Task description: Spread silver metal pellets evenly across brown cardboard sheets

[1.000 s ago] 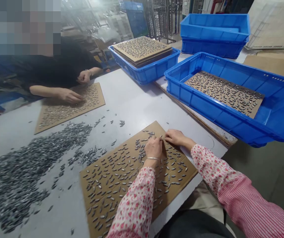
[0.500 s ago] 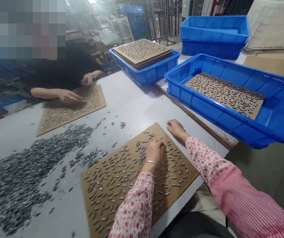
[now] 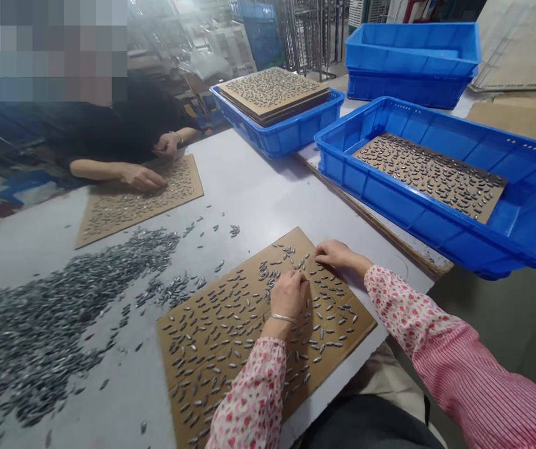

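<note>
Fingers bent low, your bare left hand (image 3: 288, 293), a pale bangle at its wrist, works close over a brown rectangular cardboard sheet (image 3: 296, 237) on the white desk (image 3: 258, 187). Its grip looks partly closed; the fingertips are too hidden to tell whether they pinch anything. Your bare right hand (image 3: 335, 254) sits at the sheet's edge, thumb and fingers drawn nearly together, and whether a piece is caught between them cannot be told.

Small grey spindle-shaped metallic pieces (image 3: 317, 360) lie on the sheet, mostly spaced apart, seemingly so that they do not rest on one another. A denser cluster sits beside your left hand, probably to keep loose pieces within easy reach. A large dark grey heap (image 3: 62, 312) of similar pieces spreads across the desk to your left, apparently shared with the person (image 3: 123, 128) opposite, who bends over another studded cardboard sheet (image 3: 197, 187).

Beyond your hands, a shallow blue plastic tray (image 3: 291, 140) holds stacked sheets, while a long blue plastic bin (image 3: 389, 196) carries one laid flat, likely to keep its pieces from sliding.
</note>
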`<state>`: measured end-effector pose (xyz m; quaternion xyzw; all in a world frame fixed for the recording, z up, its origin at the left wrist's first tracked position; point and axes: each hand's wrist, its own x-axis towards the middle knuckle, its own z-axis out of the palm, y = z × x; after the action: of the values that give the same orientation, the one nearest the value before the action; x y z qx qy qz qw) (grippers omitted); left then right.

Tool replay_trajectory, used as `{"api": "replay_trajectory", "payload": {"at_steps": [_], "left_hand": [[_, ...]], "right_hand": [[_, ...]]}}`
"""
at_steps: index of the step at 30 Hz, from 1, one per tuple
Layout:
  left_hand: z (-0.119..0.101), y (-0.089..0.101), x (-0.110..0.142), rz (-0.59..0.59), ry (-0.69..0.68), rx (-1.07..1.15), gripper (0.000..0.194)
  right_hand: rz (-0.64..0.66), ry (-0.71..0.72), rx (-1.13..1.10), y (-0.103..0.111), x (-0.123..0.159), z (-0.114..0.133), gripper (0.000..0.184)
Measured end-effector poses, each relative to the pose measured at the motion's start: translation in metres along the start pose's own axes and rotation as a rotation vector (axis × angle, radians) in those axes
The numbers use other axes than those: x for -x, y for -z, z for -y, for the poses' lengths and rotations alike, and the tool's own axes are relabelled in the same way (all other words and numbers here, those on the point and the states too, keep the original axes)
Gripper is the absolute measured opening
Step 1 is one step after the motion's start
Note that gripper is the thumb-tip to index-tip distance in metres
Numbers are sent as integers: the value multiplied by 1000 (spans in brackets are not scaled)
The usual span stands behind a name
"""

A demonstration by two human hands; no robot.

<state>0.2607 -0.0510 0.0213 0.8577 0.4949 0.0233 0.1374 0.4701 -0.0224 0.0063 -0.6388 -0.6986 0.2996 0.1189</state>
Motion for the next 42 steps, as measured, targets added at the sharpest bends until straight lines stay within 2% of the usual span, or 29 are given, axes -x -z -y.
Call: {"api": "replay_trajectory", "payload": {"at_steps": [5, 8, 12, 17, 21, 27, 32, 36, 42], "left_hand": [[-4, 0, 6, 4, -8, 4, 19], [-6, -3, 12, -12, -66, 5, 20], [-7, -9, 18, -17, -113, -21, 22], [-6, -13, 24, -16, -147, -32, 28], [2, -16, 27, -35, -138, 51, 30], [13, -5, 17, -134, 68, 122, 25], [9, 3, 0, -99, 144, 33, 23], [8, -1, -2, -57, 129, -24, 24], [11, -7, 7, -70, -29, -91, 27]], "right_hand": [[-55, -25, 59, -8, -5, 1, 17], [-74, 58, 89, -13, -8, 7, 18], [-33, 234, 165, -18, -7, 22, 19], [-24, 266, 273, -15, -3, 36, 22], [-30, 297, 308, -12, -2, 38, 23], [1, 280, 334, -7, -1, 42, 21], [38, 266, 328, -5, -2, 41, 16], [14, 223, 275, -7, -5, 37, 16], [-46, 213, 234, -16, -12, 39, 17]]}}
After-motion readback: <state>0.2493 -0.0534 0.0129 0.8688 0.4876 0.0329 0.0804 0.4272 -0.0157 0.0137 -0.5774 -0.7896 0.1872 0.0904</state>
